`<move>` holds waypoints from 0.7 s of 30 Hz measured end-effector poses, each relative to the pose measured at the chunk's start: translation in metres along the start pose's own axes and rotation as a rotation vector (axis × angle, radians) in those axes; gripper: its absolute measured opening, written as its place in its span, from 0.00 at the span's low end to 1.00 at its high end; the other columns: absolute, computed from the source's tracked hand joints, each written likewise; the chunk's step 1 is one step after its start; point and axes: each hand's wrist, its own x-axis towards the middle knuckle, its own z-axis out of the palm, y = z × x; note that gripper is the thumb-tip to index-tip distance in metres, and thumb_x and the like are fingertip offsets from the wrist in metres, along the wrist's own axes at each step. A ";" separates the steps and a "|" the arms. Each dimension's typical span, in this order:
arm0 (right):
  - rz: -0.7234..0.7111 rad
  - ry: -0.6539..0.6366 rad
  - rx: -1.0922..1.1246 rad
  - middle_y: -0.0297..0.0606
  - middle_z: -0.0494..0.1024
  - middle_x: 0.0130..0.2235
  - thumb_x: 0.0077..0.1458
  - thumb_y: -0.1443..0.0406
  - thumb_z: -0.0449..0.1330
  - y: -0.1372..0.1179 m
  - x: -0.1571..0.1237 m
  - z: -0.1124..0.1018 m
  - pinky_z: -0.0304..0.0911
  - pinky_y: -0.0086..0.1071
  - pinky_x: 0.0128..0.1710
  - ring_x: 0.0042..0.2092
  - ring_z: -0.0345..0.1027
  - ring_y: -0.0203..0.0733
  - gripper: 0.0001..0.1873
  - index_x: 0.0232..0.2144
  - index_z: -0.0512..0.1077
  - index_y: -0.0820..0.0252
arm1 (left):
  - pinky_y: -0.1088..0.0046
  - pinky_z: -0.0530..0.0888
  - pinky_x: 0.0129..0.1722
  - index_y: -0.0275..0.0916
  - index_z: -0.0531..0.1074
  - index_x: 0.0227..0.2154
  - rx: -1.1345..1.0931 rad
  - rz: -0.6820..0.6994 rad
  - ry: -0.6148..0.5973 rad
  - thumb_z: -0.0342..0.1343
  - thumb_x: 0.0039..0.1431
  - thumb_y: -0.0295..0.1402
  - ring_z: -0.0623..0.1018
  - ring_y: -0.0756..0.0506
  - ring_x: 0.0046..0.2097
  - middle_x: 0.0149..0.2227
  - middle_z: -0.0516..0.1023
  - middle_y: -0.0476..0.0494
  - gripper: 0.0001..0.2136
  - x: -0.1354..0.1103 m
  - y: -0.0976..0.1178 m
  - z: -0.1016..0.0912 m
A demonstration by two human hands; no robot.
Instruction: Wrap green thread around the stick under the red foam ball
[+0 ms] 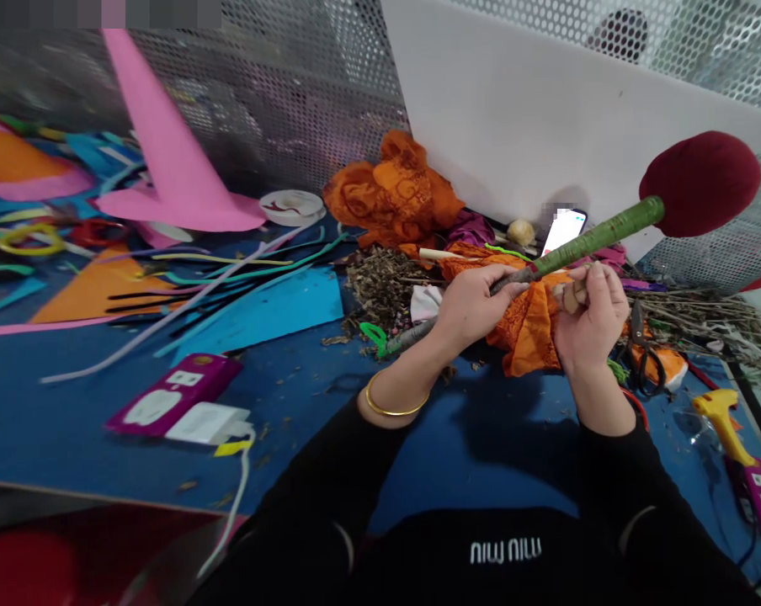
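My left hand (475,305) is closed round a long stem (592,240) wrapped in green tape, which slants up to the right and ends in a dark red velvet head (699,183). The stem's lower grey end (406,338) pokes out left of that hand, beside a green clip. My right hand (592,316) is closed on a small beige roll, apparently tape (572,297), held close to the stem. Under both hands lies crumpled orange patterned fabric (529,324).
On the blue table: pink, orange and blue foam sheets and strips (178,181), a tape roll (290,206), dried plant bits (384,286), a phone (563,229), scissors (642,353), twigs (702,316), a yellow glue gun (727,425), a magenta power strip (175,394). Perforated metal wall behind.
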 end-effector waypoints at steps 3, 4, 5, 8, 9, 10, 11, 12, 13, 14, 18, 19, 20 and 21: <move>-0.158 -0.064 -0.239 0.25 0.59 0.18 0.60 0.55 0.65 -0.005 -0.011 -0.001 0.51 0.30 0.22 0.20 0.48 0.29 0.15 0.25 0.77 0.55 | 0.70 0.72 0.40 0.39 0.83 0.45 0.075 -0.015 -0.009 0.58 0.65 0.39 0.80 0.45 0.37 0.37 0.86 0.47 0.13 -0.003 0.004 0.001; -0.209 -0.087 -0.329 0.26 0.60 0.19 0.61 0.56 0.64 -0.008 -0.015 -0.002 0.54 0.31 0.24 0.21 0.51 0.30 0.14 0.26 0.79 0.55 | 0.70 0.72 0.39 0.40 0.83 0.45 0.110 -0.019 -0.012 0.57 0.65 0.39 0.80 0.45 0.37 0.37 0.86 0.47 0.13 -0.004 0.006 0.001; -0.263 -0.114 -0.416 0.28 0.64 0.20 0.62 0.57 0.63 -0.011 -0.019 -0.004 0.58 0.32 0.25 0.22 0.54 0.31 0.13 0.27 0.80 0.54 | 0.70 0.72 0.39 0.40 0.83 0.46 0.147 -0.018 -0.019 0.57 0.66 0.39 0.80 0.45 0.37 0.37 0.86 0.46 0.14 -0.006 0.009 0.002; -0.383 -0.214 -0.592 0.33 0.75 0.27 0.62 0.63 0.64 -0.022 -0.027 -0.010 0.67 0.33 0.32 0.29 0.66 0.35 0.09 0.31 0.83 0.54 | 0.70 0.71 0.38 0.41 0.82 0.46 0.252 0.004 -0.058 0.55 0.67 0.39 0.81 0.44 0.39 0.39 0.86 0.45 0.13 -0.011 0.016 0.003; -0.394 -0.235 -0.612 0.33 0.78 0.30 0.61 0.64 0.64 -0.025 -0.027 -0.011 0.69 0.33 0.34 0.30 0.68 0.35 0.08 0.32 0.83 0.54 | 0.71 0.71 0.38 0.41 0.82 0.45 0.277 0.019 -0.071 0.55 0.68 0.38 0.81 0.44 0.40 0.40 0.86 0.45 0.13 -0.012 0.017 0.003; -0.387 -0.237 -0.615 0.34 0.78 0.30 0.61 0.65 0.64 -0.027 -0.026 -0.013 0.70 0.33 0.35 0.31 0.70 0.36 0.08 0.32 0.83 0.54 | 0.71 0.71 0.37 0.42 0.82 0.44 0.301 0.035 -0.082 0.55 0.68 0.38 0.82 0.44 0.40 0.39 0.86 0.46 0.12 -0.013 0.019 0.003; -0.367 -0.220 -0.600 0.34 0.77 0.29 0.61 0.64 0.65 -0.029 -0.024 -0.013 0.71 0.33 0.35 0.31 0.70 0.35 0.07 0.31 0.83 0.54 | 0.71 0.71 0.37 0.42 0.82 0.43 0.327 0.052 -0.090 0.55 0.68 0.38 0.82 0.44 0.40 0.39 0.86 0.46 0.12 -0.015 0.019 0.004; -0.335 -0.196 -0.569 0.33 0.74 0.27 0.60 0.63 0.66 -0.031 -0.021 -0.014 0.71 0.34 0.34 0.29 0.69 0.35 0.07 0.30 0.83 0.55 | 0.71 0.70 0.36 0.43 0.82 0.43 0.358 0.070 -0.095 0.55 0.68 0.39 0.82 0.44 0.40 0.39 0.86 0.46 0.12 -0.016 0.019 0.004; -0.296 -0.172 -0.526 0.31 0.71 0.24 0.60 0.62 0.67 -0.032 -0.018 -0.014 0.71 0.33 0.32 0.27 0.67 0.34 0.08 0.29 0.82 0.55 | 0.71 0.70 0.36 0.43 0.82 0.43 0.392 0.088 -0.100 0.55 0.69 0.40 0.82 0.44 0.39 0.39 0.86 0.46 0.12 -0.016 0.019 0.005; -0.250 -0.155 -0.479 0.30 0.67 0.22 0.59 0.60 0.67 -0.033 -0.013 -0.014 0.70 0.33 0.30 0.25 0.65 0.33 0.09 0.29 0.82 0.56 | 0.71 0.70 0.35 0.43 0.82 0.43 0.428 0.106 -0.107 0.55 0.69 0.40 0.82 0.43 0.40 0.39 0.86 0.46 0.12 -0.017 0.019 0.005; -0.079 -0.167 -0.350 0.28 0.65 0.20 0.57 0.60 0.70 -0.039 0.004 -0.017 0.71 0.32 0.26 0.24 0.68 0.33 0.07 0.30 0.82 0.57 | 0.70 0.69 0.34 0.43 0.81 0.45 0.561 0.146 -0.163 0.53 0.70 0.42 0.82 0.42 0.41 0.40 0.86 0.44 0.13 -0.019 0.019 0.005; -0.059 -0.182 -0.349 0.29 0.67 0.21 0.57 0.60 0.70 -0.040 0.007 -0.018 0.73 0.33 0.27 0.25 0.70 0.34 0.07 0.31 0.83 0.57 | 0.70 0.69 0.34 0.43 0.81 0.45 0.595 0.145 -0.180 0.53 0.70 0.42 0.82 0.41 0.41 0.40 0.86 0.44 0.14 -0.019 0.019 0.005; -0.055 -0.198 -0.355 0.29 0.71 0.22 0.57 0.60 0.69 -0.042 0.010 -0.019 0.75 0.33 0.29 0.27 0.72 0.34 0.07 0.32 0.83 0.57 | 0.69 0.68 0.33 0.43 0.81 0.44 0.626 0.145 -0.194 0.53 0.69 0.42 0.82 0.41 0.40 0.40 0.86 0.43 0.14 -0.019 0.020 0.004; -0.057 -0.215 -0.367 0.30 0.74 0.23 0.58 0.60 0.69 -0.042 0.013 -0.020 0.76 0.34 0.31 0.28 0.73 0.34 0.07 0.32 0.83 0.56 | 0.69 0.68 0.32 0.42 0.82 0.44 0.652 0.149 -0.204 0.54 0.69 0.42 0.82 0.41 0.40 0.40 0.86 0.42 0.14 -0.019 0.021 0.004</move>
